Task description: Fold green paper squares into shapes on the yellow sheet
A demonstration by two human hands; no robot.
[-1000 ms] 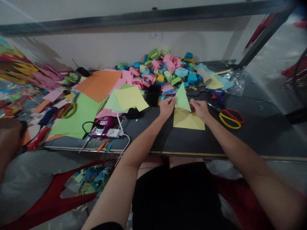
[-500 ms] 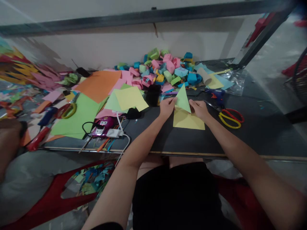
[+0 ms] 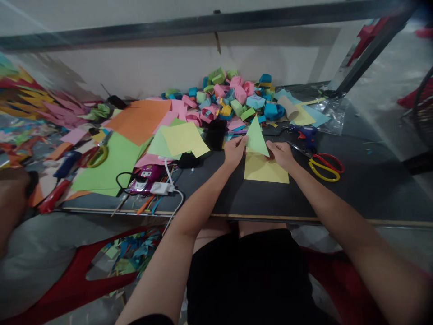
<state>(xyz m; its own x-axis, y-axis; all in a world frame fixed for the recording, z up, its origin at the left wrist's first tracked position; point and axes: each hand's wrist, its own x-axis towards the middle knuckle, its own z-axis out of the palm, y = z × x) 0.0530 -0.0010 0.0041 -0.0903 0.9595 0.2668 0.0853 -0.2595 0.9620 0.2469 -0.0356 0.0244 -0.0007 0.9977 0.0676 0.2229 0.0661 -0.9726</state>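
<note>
A light green paper (image 3: 257,139), folded to a triangular shape, is held up between my two hands. My left hand (image 3: 235,151) pinches its left edge, and my right hand (image 3: 280,154) grips its lower right corner. Beneath it a yellow sheet (image 3: 266,170) lies flat on the dark table (image 3: 365,189), partly covered by the green paper. Scissors with red and yellow handles (image 3: 325,167) lie to the right of my right hand. Behind them is a blue glue gun (image 3: 306,132).
Folded paper pieces (image 3: 240,95) are heaped against the wall, beside a cardboard tube (image 3: 287,108). Orange (image 3: 139,119) and green sheets (image 3: 101,174), a purple power socket (image 3: 149,175) with cables and more scissors (image 3: 98,156) lie left. A person's arm (image 3: 11,194) shows at far left.
The green paper has tilted slightly, its tip shifting left and a little upward. My left hand has moved slightly left; my right hand is nearly unchanged.
</note>
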